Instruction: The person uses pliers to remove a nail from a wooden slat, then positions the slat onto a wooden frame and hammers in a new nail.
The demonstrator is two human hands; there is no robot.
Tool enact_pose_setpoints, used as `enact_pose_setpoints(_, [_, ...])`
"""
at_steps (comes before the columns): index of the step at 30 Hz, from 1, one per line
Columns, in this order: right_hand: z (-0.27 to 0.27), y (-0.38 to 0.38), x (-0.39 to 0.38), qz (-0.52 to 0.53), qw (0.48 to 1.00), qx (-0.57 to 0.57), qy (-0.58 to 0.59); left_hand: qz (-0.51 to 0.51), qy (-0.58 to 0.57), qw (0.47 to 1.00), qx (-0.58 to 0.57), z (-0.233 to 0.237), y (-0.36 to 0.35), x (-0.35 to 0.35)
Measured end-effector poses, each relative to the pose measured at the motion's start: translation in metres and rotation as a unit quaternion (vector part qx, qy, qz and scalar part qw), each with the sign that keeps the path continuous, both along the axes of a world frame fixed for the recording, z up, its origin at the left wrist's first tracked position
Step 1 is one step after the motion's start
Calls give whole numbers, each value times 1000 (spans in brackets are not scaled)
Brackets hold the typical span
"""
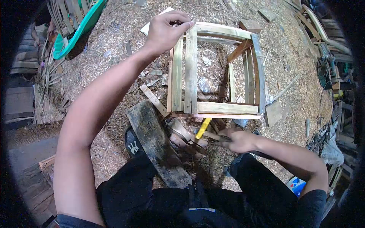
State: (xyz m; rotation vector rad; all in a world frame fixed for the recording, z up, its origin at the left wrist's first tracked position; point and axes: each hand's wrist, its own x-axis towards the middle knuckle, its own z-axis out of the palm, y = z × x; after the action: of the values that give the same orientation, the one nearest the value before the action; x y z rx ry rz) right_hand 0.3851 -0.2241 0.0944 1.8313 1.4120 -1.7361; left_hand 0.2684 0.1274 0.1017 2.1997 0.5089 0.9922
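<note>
An open wooden frame point(227, 108), built of pale slats like a small crate, stands upright in front of me. My left hand point(167, 30) is closed at its top left corner, thumb and fingers pinching the end of an upright slat point(191, 72). Below the frame's lower edge, my right hand point(239, 141) is wrapped round the handle of a hammer with a yellow head point(203, 128). The hammer head is close under the bottom rail, and hand and handle are slightly blurred.
A dark, worn plank point(150, 133) slopes between my feet, near small wood offcuts point(154, 99). Sawdust and chips cover the ground. A green curved edge point(74, 41) with slats lies at upper left. More timber point(313, 22) and a pale cloth point(331, 150) are on the right.
</note>
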Motion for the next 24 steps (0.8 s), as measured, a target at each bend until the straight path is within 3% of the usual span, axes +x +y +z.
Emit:
enact_pose_setpoints(3, [42,4,23,37,999,19,27,8,-1,1000,10,1,-1,0])
enact_pose_setpoints(7, [39,-10,49,50,996,77,14,-6,18,1000,-24,2,-1,-1])
enact_pose_setpoints(12, [29,-12,62,144,979,136,-48,-12,11,1000,-16,2,-1,-1])
enact_pose_setpoints(15, [47,0,61,224,971,63,-54,-3,22,1000,-12,3,0,-1])
enact_pose_setpoints(17, [44,-3,61,211,976,16,-44,-4,19,1000,-23,2,0,0])
enact_pose_setpoints(19, [25,-14,73,79,989,18,127,-2,21,1000,-22,5,-3,-1])
enact_pose_setpoints(20, [38,-4,71,45,993,-51,91,0,24,1000,-20,6,-4,-1])
enact_pose_setpoints(21, [48,1,78,47,993,-51,90,1,23,1000,-20,6,-3,-1])
enact_pose_setpoints(24, [79,7,115,-10,989,67,130,4,32,999,-35,5,-2,-2])
